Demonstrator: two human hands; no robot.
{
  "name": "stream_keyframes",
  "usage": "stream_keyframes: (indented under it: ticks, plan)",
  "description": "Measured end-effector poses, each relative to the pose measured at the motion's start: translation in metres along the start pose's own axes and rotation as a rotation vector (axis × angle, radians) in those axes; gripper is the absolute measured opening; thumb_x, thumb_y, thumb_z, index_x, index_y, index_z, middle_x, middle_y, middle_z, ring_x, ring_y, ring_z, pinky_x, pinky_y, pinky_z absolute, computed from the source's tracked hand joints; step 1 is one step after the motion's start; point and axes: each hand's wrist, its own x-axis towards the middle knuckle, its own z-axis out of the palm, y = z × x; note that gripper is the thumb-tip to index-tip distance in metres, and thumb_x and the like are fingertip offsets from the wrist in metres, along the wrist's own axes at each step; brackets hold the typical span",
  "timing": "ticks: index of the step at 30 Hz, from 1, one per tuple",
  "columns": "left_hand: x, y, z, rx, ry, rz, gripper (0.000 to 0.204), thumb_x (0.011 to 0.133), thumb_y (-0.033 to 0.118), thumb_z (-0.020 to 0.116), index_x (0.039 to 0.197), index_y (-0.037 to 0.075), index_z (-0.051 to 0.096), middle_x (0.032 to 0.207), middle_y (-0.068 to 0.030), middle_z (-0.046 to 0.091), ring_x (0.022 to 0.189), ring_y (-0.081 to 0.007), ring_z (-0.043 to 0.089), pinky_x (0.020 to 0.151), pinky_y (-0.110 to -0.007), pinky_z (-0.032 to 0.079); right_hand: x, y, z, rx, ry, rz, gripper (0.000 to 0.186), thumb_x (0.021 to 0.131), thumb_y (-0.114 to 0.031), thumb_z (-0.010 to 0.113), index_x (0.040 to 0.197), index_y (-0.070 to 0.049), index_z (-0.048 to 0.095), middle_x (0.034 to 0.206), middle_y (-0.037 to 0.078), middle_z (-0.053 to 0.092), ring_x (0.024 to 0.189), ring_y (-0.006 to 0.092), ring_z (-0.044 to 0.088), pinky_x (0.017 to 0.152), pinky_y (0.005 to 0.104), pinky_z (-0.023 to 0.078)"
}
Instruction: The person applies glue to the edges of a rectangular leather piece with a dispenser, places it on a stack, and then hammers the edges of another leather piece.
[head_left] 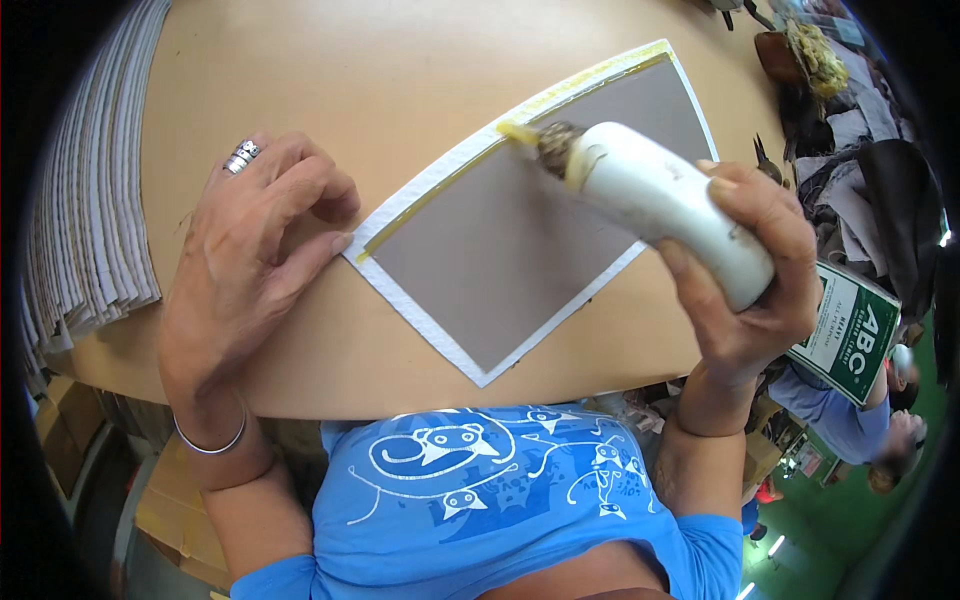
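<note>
A fan-shaped grey panel [470,270] with a white border lies at a slant on the table. My right hand [755,265] is wrapped around a white glue bottle [665,195], tilted down to the left. Its neck is dark and crusted, and the yellowish nozzle tip [515,132] is at the panel's long curved white edge. Yellow glue [590,90] coats the upper right part of that edge, and a thin yellow line follows its inner side. My left hand [265,215] rests by the panel's left corner, thumb touching the border, fingers loosely bent and apart from the thumb.
A tall stack of layered sheets [95,180] stands at the table's left side. Along the right lie dark fabric scraps [855,130], a brown pot [780,60] with crusted yellow matter and a green-and-white can [850,330]. Cardboard boxes [185,510] sit below left; people appear at lower right.
</note>
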Motion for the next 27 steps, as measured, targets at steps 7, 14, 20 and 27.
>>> stream_keyframes:
  ticks: [7,14,20,27]
  plan:
    - [-0.003,0.0,0.0,0.015,0.014,-0.011,0.022,0.063,-0.001,0.066,0.081,0.001,0.052,0.08,-0.0094,0.05,0.078,-0.0258,0.051,0.069,-0.034,0.041,-0.001,0.0,0.003,-0.013,0.048,0.015,0.044,0.062,0.003,0.073,0.103,0.004,0.056,0.101,0.02,0.06,0.094,0.027,0.059,0.085,0.0359,0.047]
    - [-0.003,-0.007,0.001,-0.024,0.004,0.02,0.024,0.063,-0.001,0.067,0.081,0.001,0.051,0.079,-0.0096,0.05,0.077,-0.0261,0.05,0.071,-0.034,0.04,-0.003,-0.021,0.016,0.045,-0.02,-0.006,0.046,0.058,0.002,0.075,0.1,-0.001,0.056,0.096,0.022,0.061,0.089,0.0286,0.06,0.081,0.0359,0.048]
    - [-0.006,-0.008,0.0,-0.01,0.004,0.017,0.024,0.064,0.001,0.066,0.082,0.001,0.05,0.08,-0.0097,0.05,0.078,-0.0267,0.05,0.072,-0.035,0.04,-0.004,-0.033,0.021,0.065,-0.05,0.013,0.045,0.057,0.002,0.074,0.099,-0.001,0.057,0.094,0.022,0.061,0.088,0.0295,0.06,0.081,0.0378,0.048]
    - [-0.004,-0.004,-0.003,0.068,-0.002,0.041,0.024,0.064,0.002,0.067,0.083,0.002,0.051,0.082,-0.009,0.051,0.079,-0.0257,0.052,0.073,-0.035,0.041,-0.004,-0.016,0.013,0.007,0.041,0.018,0.046,0.058,0.003,0.072,0.101,0.002,0.056,0.096,0.023,0.06,0.09,0.0304,0.059,0.084,0.0394,0.046]
